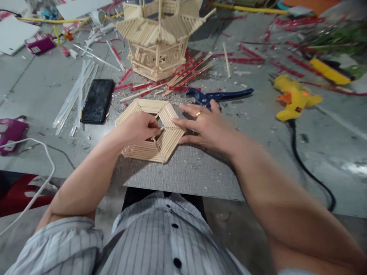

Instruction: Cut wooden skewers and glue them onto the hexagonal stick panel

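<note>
I lose part of the hexagonal panel (169,140) behind the left hand (139,128); the top edge crops the tower (157,32).

A hexagonal panel (169,139) of pale wooden sticks (145,154), set in close rows around an open center, lies near the edge of the desk (197,173).

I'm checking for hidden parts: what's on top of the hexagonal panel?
The left grip covers part of the panel; the right grip touches its right side. What lies beneath the left grip is hidden.
</note>
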`<act>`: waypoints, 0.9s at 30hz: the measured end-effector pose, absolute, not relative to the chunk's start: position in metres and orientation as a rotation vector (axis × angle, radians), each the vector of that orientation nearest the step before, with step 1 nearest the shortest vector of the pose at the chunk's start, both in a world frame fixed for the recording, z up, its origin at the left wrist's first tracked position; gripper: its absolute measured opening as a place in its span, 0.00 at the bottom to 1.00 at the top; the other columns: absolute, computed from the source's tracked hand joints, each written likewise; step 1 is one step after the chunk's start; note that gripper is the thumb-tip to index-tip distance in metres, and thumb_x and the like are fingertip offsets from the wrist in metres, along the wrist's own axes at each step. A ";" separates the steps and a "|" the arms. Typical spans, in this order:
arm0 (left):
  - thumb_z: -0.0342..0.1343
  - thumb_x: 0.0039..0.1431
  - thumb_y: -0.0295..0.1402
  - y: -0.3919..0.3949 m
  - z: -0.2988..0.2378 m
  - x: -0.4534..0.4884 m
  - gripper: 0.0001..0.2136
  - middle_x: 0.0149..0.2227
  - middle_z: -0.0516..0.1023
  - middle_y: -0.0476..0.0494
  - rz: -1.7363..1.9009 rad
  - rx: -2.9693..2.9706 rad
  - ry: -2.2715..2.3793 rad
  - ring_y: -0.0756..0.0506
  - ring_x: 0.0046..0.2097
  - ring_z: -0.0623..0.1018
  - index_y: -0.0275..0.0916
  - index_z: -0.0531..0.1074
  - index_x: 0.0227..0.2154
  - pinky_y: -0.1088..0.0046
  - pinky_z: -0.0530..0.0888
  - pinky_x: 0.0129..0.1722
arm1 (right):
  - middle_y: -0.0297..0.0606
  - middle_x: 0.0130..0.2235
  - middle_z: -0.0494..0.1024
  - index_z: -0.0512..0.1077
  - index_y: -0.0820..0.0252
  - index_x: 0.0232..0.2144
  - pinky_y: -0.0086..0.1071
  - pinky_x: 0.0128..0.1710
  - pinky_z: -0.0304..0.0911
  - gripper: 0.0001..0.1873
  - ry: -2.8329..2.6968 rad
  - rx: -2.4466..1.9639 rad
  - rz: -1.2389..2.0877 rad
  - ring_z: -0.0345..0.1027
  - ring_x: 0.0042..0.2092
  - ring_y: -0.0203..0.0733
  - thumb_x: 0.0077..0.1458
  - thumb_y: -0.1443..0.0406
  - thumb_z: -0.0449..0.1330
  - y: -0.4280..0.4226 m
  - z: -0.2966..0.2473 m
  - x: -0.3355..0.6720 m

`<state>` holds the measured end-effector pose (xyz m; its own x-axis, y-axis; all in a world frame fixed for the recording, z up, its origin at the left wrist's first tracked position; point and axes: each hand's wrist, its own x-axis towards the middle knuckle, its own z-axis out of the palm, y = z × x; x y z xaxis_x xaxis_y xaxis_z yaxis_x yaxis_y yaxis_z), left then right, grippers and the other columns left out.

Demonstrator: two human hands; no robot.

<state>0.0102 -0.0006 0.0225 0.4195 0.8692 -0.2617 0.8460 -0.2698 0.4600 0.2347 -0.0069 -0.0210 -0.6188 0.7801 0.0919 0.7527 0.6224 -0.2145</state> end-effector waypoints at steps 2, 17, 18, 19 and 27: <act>0.55 0.52 0.31 0.001 0.022 0.010 0.08 0.22 0.75 0.51 0.114 2.096 1.474 0.53 0.25 0.69 0.35 0.77 0.25 0.77 0.61 0.26 | 0.46 0.64 0.60 0.67 0.49 0.57 0.69 0.57 0.40 0.29 -2.645 -1.298 0.183 0.52 0.64 0.62 0.55 0.49 0.58 -0.010 -0.019 0.234; 0.55 0.48 0.27 0.006 0.027 0.001 0.06 0.21 0.74 0.50 0.283 2.001 1.404 0.55 0.24 0.68 0.33 0.77 0.26 0.78 0.63 0.27 | 0.55 0.65 0.56 0.59 0.63 0.62 0.65 0.59 0.43 0.39 -2.877 -1.118 0.214 0.47 0.66 0.63 0.54 0.49 0.56 -0.031 -0.011 0.200; 0.55 0.48 0.28 0.005 0.030 0.000 0.07 0.22 0.75 0.50 0.252 2.018 1.397 0.54 0.25 0.69 0.34 0.78 0.27 0.78 0.64 0.28 | 0.53 0.64 0.59 0.61 0.61 0.60 0.65 0.59 0.42 0.35 -2.869 -1.100 0.210 0.48 0.65 0.62 0.54 0.52 0.56 -0.030 -0.010 0.203; 0.55 0.47 0.29 0.005 0.032 0.000 0.08 0.23 0.76 0.50 0.221 2.043 1.400 0.54 0.26 0.70 0.34 0.78 0.28 0.78 0.64 0.28 | 0.51 0.64 0.60 0.63 0.58 0.59 0.66 0.59 0.42 0.32 -2.852 -1.091 0.210 0.49 0.65 0.61 0.54 0.54 0.56 -0.028 -0.008 0.207; 0.55 0.49 0.31 0.005 0.028 0.005 0.11 0.28 0.80 0.48 0.127 2.142 1.373 0.52 0.30 0.73 0.34 0.80 0.32 0.77 0.66 0.32 | 0.49 0.63 0.61 0.64 0.59 0.58 0.62 0.61 0.42 0.32 -2.799 -1.116 0.425 0.52 0.65 0.56 0.49 0.63 0.57 -0.022 -0.003 0.224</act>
